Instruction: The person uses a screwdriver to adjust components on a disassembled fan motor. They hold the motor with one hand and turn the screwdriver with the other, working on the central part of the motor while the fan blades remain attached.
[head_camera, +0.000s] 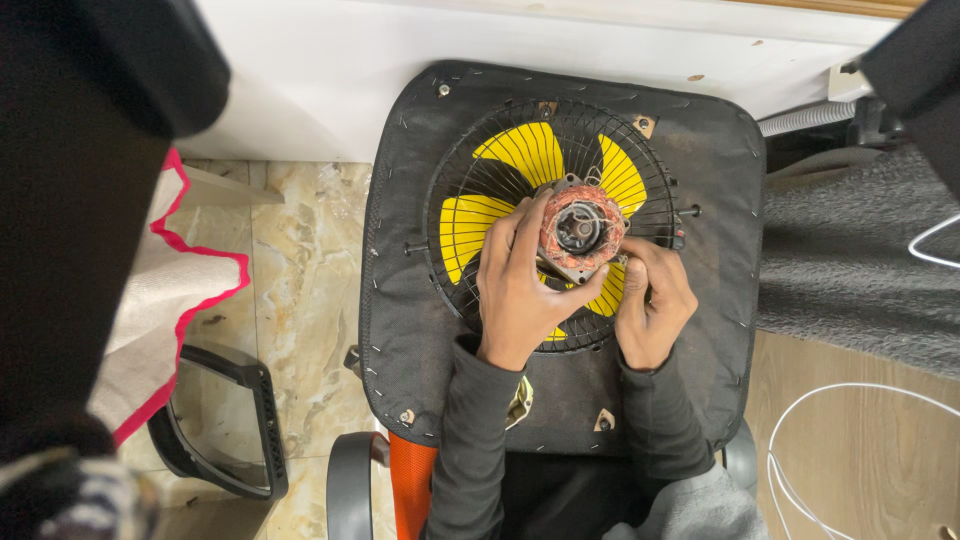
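My left hand (520, 285) reaches forward from its dark grey sleeve, wrist bent a little inward, with the fingers curled around the left side of the fan motor (580, 230) and the thumb laid up along its edge; it is clamped on the motor housing. My right hand (652, 305) comes in from the other side, lower, with its fingers folded together against the motor's lower right edge; whether they pinch something small there I cannot tell.

The motor stands at the hub of the fan, with its copper windings ringing a grey metal centre that faces up at me. Under it spread the yellow fan blades (520, 150), seen through the black wire fan guard (450, 170), which lies flat on a black upturned chair seat (400, 300) studded with staples.

To the left, on the marble-patterned floor (300, 260), lies a cream cloth with a pink edge (190, 290), and nearer to me a black plastic armrest (225, 430). On the right a grey fabric (850, 270) hangs beside a white cable (800, 470) on the wooden floor.
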